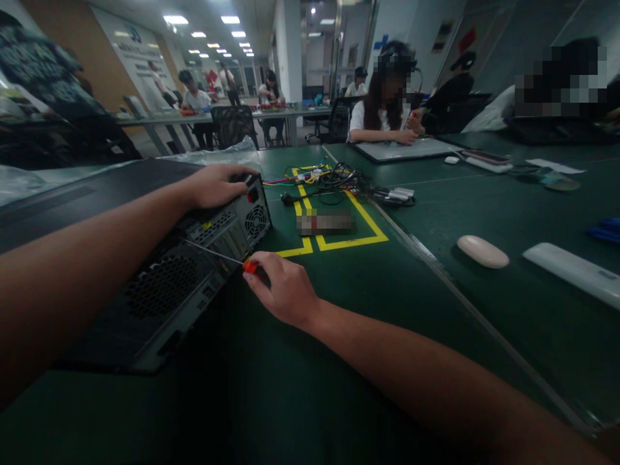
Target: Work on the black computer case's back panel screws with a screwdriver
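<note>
A black computer case (106, 187) lies on its side at the left, its rear panel with vents and slots turned toward me. My left hand (220, 184) grips its top rear corner, close to a red switch and power socket. Between the fingertips of my right hand (283, 284) is the red handle of a screwdriver (216, 254). Its thin shaft points left, and the tip reaches the rear panel near the slots. Whether the tip sits in a screw is too small to tell.
Bundled cables (339, 177) lie beyond the case, by yellow tape (371, 226) and a pixelated object (325, 223). At the right are a pale oval mouse-like object (483, 251) and a long white case (576, 271). A co-worker (387, 103) sits across the table.
</note>
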The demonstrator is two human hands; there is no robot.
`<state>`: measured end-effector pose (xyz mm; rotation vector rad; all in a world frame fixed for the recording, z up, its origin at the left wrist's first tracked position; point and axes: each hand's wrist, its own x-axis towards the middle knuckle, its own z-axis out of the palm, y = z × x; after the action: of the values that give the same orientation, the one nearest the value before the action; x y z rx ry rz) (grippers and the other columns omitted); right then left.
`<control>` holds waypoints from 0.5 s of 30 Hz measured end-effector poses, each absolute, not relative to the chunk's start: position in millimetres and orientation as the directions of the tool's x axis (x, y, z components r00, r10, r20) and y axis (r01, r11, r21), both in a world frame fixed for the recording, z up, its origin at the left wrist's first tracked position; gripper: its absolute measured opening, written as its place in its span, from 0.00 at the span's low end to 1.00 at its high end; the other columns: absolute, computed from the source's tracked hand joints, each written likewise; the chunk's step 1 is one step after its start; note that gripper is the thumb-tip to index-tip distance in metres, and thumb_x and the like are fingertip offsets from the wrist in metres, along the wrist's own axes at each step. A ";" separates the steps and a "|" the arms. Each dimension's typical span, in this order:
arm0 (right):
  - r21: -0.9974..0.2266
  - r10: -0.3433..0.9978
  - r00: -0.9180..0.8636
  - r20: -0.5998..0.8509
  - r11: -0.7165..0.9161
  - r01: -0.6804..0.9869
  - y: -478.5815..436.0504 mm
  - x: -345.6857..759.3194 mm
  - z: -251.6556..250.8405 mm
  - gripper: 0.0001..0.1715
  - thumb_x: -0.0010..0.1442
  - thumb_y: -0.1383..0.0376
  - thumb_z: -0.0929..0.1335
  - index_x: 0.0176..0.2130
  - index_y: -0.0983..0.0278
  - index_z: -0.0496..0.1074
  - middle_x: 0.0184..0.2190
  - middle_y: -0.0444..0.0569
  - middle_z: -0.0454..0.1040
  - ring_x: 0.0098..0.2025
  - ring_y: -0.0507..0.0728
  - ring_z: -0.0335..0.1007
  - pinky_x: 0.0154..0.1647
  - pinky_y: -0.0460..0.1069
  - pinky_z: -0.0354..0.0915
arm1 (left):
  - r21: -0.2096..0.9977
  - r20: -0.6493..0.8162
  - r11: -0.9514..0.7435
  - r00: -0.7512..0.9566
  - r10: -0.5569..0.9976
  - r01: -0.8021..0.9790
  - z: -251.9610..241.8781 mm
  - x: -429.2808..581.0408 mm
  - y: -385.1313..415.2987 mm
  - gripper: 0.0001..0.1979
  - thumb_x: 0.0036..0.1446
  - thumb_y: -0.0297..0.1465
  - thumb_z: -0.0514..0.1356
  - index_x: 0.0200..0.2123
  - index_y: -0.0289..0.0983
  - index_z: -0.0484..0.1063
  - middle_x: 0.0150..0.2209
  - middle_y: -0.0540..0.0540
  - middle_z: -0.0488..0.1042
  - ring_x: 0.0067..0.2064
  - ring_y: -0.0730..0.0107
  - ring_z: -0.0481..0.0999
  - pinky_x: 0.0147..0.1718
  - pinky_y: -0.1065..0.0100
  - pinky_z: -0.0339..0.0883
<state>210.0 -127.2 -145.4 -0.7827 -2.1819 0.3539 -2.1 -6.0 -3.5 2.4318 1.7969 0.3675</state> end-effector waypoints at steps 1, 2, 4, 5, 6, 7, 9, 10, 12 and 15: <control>-0.480 0.637 -0.506 0.582 0.771 0.419 -127.4 210.0 -145.3 0.18 0.75 0.54 0.63 0.55 0.62 0.70 0.48 0.52 0.80 0.45 0.57 0.78 0.45 0.51 0.71 | 0.221 0.134 -0.304 0.280 0.951 0.927 -3.4 -2.2 -5.9 0.39 0.55 0.45 0.54 0.67 0.35 0.71 0.60 0.40 0.76 0.58 0.50 0.74 0.62 0.55 0.63; -0.483 0.639 -0.502 0.583 0.769 0.418 -127.6 210.0 -145.1 0.18 0.75 0.54 0.63 0.55 0.62 0.70 0.47 0.52 0.80 0.45 0.57 0.78 0.46 0.51 0.71 | 0.221 0.135 -0.307 0.283 0.950 0.926 -3.4 -2.4 -5.6 0.39 0.55 0.46 0.54 0.67 0.35 0.71 0.60 0.40 0.76 0.59 0.50 0.74 0.63 0.55 0.63; -0.490 0.642 -0.490 0.590 0.767 0.414 -128.0 209.9 -144.4 0.18 0.75 0.53 0.63 0.54 0.62 0.70 0.47 0.51 0.80 0.45 0.57 0.78 0.46 0.50 0.71 | 0.220 0.135 -0.312 0.288 0.948 0.924 -3.6 -2.9 -4.8 0.39 0.55 0.46 0.54 0.67 0.35 0.71 0.60 0.40 0.76 0.59 0.50 0.73 0.63 0.54 0.62; -0.494 0.644 -0.482 0.594 0.765 0.413 -128.1 209.8 -143.9 0.18 0.75 0.53 0.63 0.54 0.62 0.71 0.46 0.51 0.80 0.45 0.56 0.78 0.46 0.50 0.71 | 0.219 0.137 -0.315 0.290 0.947 0.924 -3.9 -3.3 -4.3 0.40 0.55 0.46 0.54 0.67 0.34 0.71 0.60 0.40 0.76 0.59 0.50 0.73 0.63 0.54 0.62; -0.497 0.644 -0.475 0.600 0.765 0.410 -128.1 209.6 -143.4 0.19 0.75 0.53 0.63 0.54 0.62 0.71 0.45 0.51 0.80 0.45 0.56 0.77 0.47 0.50 0.70 | 0.218 0.141 -0.316 0.290 0.947 0.923 -4.3 -3.5 -3.9 0.40 0.55 0.46 0.54 0.67 0.33 0.71 0.60 0.39 0.76 0.59 0.50 0.73 0.63 0.54 0.62; -0.499 0.643 -0.469 0.606 0.766 0.405 -128.1 209.4 -142.9 0.19 0.75 0.53 0.62 0.53 0.63 0.72 0.45 0.51 0.80 0.45 0.56 0.77 0.47 0.50 0.70 | 0.217 0.145 -0.315 0.289 0.946 0.924 -4.7 -3.7 -3.7 0.40 0.55 0.46 0.54 0.67 0.33 0.71 0.60 0.38 0.76 0.58 0.50 0.74 0.63 0.54 0.62; -0.504 0.640 -0.465 0.612 0.769 0.394 -127.9 208.9 -142.4 0.21 0.76 0.53 0.61 0.53 0.64 0.73 0.44 0.52 0.80 0.45 0.56 0.77 0.48 0.50 0.71 | 0.215 0.153 -0.315 0.286 0.946 0.924 -5.4 -3.8 -3.6 0.40 0.55 0.46 0.54 0.67 0.32 0.71 0.59 0.38 0.76 0.58 0.49 0.74 0.62 0.54 0.63; -0.508 0.639 -0.467 0.611 0.769 0.387 -127.8 208.6 -142.4 0.21 0.76 0.53 0.61 0.53 0.64 0.73 0.45 0.52 0.80 0.46 0.56 0.77 0.49 0.51 0.71 | 0.214 0.153 -0.312 0.284 0.947 0.926 -5.7 -3.6 -3.8 0.40 0.55 0.46 0.54 0.67 0.33 0.71 0.59 0.38 0.76 0.57 0.49 0.74 0.62 0.53 0.63; -0.518 0.635 -0.469 0.613 0.772 0.368 -127.7 207.9 -143.1 0.22 0.76 0.53 0.60 0.54 0.65 0.73 0.45 0.53 0.80 0.47 0.57 0.78 0.50 0.51 0.71 | 0.210 0.148 -0.305 0.278 0.949 0.929 -5.7 -2.9 -4.9 0.39 0.56 0.45 0.54 0.67 0.34 0.71 0.59 0.39 0.76 0.58 0.48 0.74 0.62 0.52 0.63; -0.544 0.639 -0.456 0.619 0.768 0.339 -127.9 207.4 -145.3 0.22 0.75 0.53 0.61 0.56 0.65 0.70 0.48 0.54 0.80 0.49 0.57 0.79 0.52 0.52 0.72 | 0.202 0.144 -0.293 0.267 0.953 0.935 -4.8 -1.7 -6.7 0.37 0.58 0.45 0.54 0.68 0.35 0.70 0.61 0.40 0.75 0.59 0.49 0.73 0.63 0.52 0.62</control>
<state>207.4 -127.9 -145.3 -0.7300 -2.0829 0.4343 -1.7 -6.7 -4.8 2.4388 1.8208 0.3656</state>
